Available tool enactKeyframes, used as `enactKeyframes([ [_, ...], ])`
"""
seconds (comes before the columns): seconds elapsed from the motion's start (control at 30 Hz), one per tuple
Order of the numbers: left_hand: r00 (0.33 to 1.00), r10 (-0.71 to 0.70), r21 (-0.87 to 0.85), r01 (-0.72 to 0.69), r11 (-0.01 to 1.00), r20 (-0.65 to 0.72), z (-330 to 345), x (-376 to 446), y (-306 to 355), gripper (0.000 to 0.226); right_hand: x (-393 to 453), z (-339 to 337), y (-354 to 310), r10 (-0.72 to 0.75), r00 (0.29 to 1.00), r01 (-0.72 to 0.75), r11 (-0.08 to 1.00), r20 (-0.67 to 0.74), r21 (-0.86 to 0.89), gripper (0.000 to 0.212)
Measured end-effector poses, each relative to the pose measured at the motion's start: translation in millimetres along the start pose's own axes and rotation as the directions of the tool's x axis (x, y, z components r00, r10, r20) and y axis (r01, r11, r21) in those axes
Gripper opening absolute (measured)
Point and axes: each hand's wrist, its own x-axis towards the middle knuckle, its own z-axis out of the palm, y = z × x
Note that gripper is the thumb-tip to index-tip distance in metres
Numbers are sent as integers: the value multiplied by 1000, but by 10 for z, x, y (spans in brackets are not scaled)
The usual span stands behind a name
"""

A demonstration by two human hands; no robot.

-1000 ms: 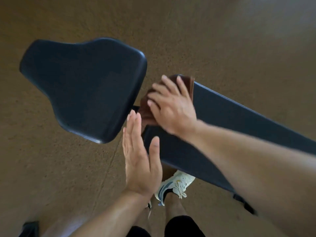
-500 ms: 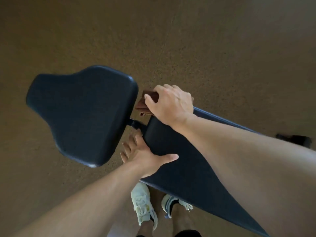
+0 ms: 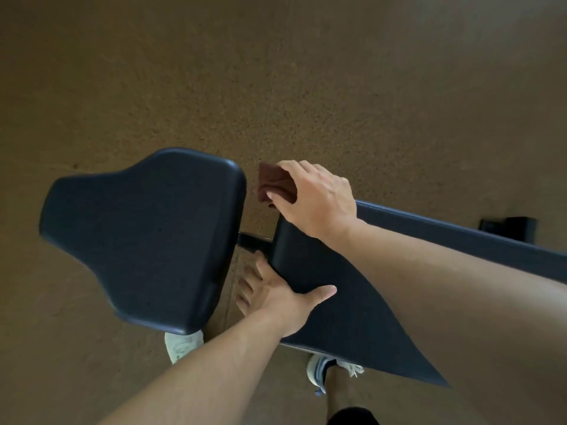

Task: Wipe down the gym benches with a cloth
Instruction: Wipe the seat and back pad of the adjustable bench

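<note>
A black padded gym bench lies below me in two parts: a wide seat pad [image 3: 147, 237] on the left and a long back pad [image 3: 331, 305] running to the right. My right hand [image 3: 316, 197] grips a dark brown cloth [image 3: 273, 185] at the far corner of the back pad's end, the cloth hanging over the gap. My left hand [image 3: 276, 296] holds the near corner of that same end, thumb on top and fingers down the side in the gap between the pads.
Speckled brown floor [image 3: 276, 72] surrounds the bench. A black metal bar [image 3: 254, 240] joins the two pads. A black bench foot [image 3: 509, 227] shows at the right. My white shoes [image 3: 184, 345] stand under the bench's near edge.
My right hand slid the cloth from the top of the back pad to its far end corner. My left hand, lifted with flat fingers earlier, came down onto the pad's near corner.
</note>
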Motion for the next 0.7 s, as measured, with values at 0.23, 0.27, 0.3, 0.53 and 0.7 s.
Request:
enactKeyframes([
  [0.23,930,249,-326,-155,932,270,-191,41,-312,154,-42,51,-221,325,914,-323,945,-242,48,48],
  [0.27,904,308,-375,-186,908,298,-233,-10,-421,151,-39,48,-234,340,909,-337,940,-240,54,46],
  [0.3,875,371,-407,-231,884,310,-267,-76,-542,147,-33,48,-242,354,905,-352,935,-237,54,44],
  [0.53,802,563,-493,-414,765,200,-630,-240,-1311,89,-24,81,-360,408,888,-409,912,-214,38,43],
  [0.7,848,529,-621,-401,673,25,-966,-155,-1522,42,-17,-2,-603,588,774,-549,808,-234,214,47],
])
